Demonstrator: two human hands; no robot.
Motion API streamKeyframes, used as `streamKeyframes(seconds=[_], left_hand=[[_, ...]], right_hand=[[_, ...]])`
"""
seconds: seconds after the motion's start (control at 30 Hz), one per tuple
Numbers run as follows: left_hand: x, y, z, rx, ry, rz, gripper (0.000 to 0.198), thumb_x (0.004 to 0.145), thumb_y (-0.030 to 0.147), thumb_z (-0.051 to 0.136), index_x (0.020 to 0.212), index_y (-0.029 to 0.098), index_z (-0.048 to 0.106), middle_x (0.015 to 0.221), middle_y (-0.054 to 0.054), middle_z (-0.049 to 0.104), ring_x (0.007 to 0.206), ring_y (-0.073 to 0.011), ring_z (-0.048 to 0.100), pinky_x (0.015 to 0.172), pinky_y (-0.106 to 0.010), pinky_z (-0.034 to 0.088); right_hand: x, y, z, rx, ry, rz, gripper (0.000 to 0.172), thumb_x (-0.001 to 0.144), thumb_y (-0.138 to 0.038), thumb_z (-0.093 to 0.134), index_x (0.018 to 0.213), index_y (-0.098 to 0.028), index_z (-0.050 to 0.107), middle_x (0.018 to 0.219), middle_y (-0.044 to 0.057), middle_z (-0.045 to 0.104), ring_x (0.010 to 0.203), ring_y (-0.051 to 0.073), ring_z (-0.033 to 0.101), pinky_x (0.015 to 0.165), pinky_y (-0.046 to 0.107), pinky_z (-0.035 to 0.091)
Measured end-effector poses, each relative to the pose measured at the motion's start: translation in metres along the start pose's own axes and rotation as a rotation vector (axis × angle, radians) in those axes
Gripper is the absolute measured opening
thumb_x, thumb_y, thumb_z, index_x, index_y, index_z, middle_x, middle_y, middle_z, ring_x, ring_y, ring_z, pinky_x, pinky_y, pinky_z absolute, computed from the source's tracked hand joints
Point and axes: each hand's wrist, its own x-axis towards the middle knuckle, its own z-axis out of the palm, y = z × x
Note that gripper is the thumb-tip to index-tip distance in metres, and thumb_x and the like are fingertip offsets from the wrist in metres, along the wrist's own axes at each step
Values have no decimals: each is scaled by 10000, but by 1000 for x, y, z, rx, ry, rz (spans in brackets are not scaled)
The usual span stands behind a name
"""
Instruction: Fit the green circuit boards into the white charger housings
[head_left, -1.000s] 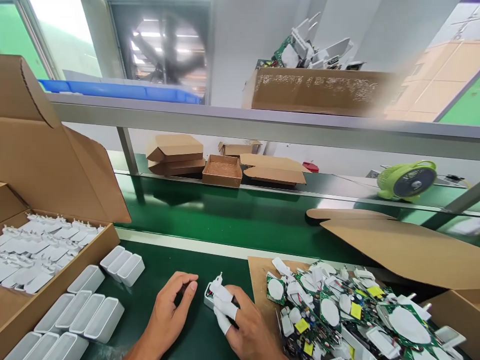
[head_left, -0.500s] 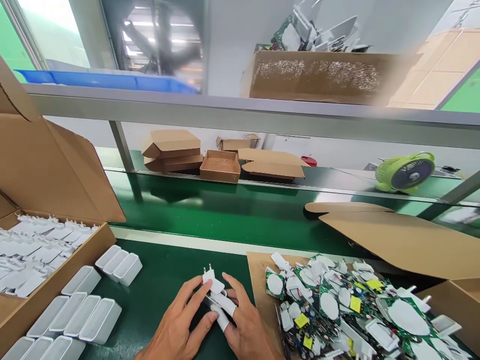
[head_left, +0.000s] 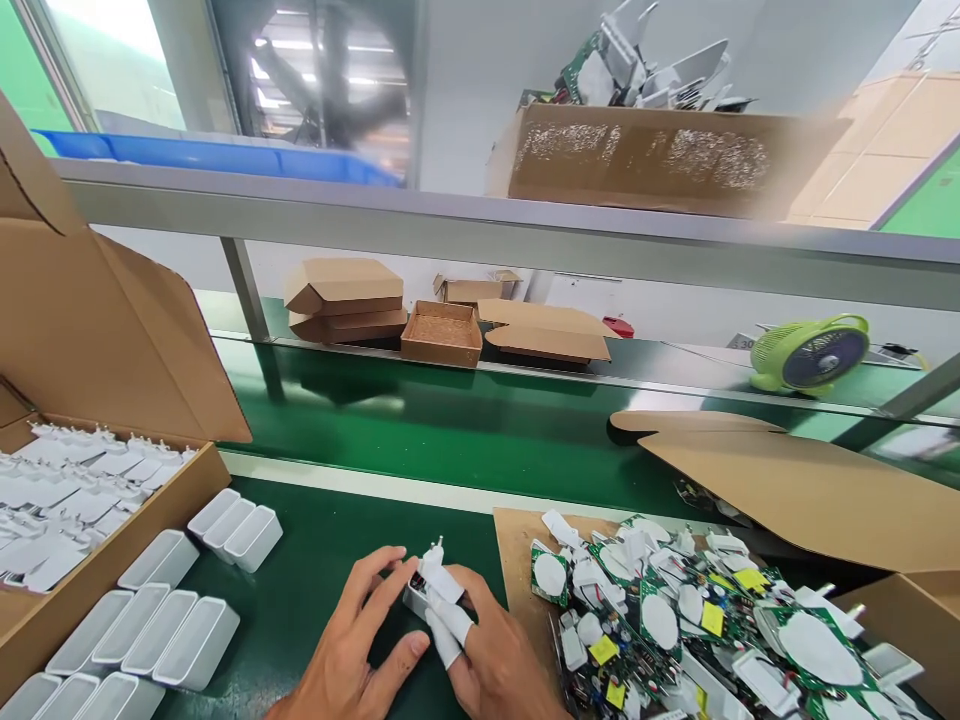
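Observation:
My right hand (head_left: pixel 499 645) grips a small white plug adapter (head_left: pixel 429 575) between thumb and fingers. White covers wrap its thumb and a finger. The adapter's pins point up and away, and its side shows dark parts inside a pale housing. Beside it on the left is my left hand (head_left: pixel 360 630), its thumb spread away. The left index fingertip is at the housing's edge; whether it presses on it I cannot tell. Farther left, white open plastic casings (head_left: pixel 180 640) stand in rows on the green work surface (head_left: pixel 300 560).
A carton (head_left: pixel 150 510) of white plug parts stands at left with its flap raised. At right, circuit boards and white parts (head_left: pixel 660 610) are heaped on cardboard. Behind are a green conveyor belt (head_left: pixel 450 420), small boxes (head_left: pixel 442 335) and a green fan (head_left: pixel 810 355). A metal shelf rail (head_left: pixel 450 225) crosses above.
My left thumb has moved off the adapter and the left fingers have opened. The adapter has turned in my right hand, baring the dark inside of its housing.

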Motion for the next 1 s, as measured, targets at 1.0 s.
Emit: streamKeyframes(seconds=[1.0], left_hand=[[-4,-1,13,-92,-88,-155,783,971,354,740,1628,356,314,1471,-130,606,1195,-290,709,1012,-417,636]], right_hand=[[0,-2,6,285,20,106,492,830,-40,504,1248,-246,663,1231,75,676,1081,239,674,954,370,579]])
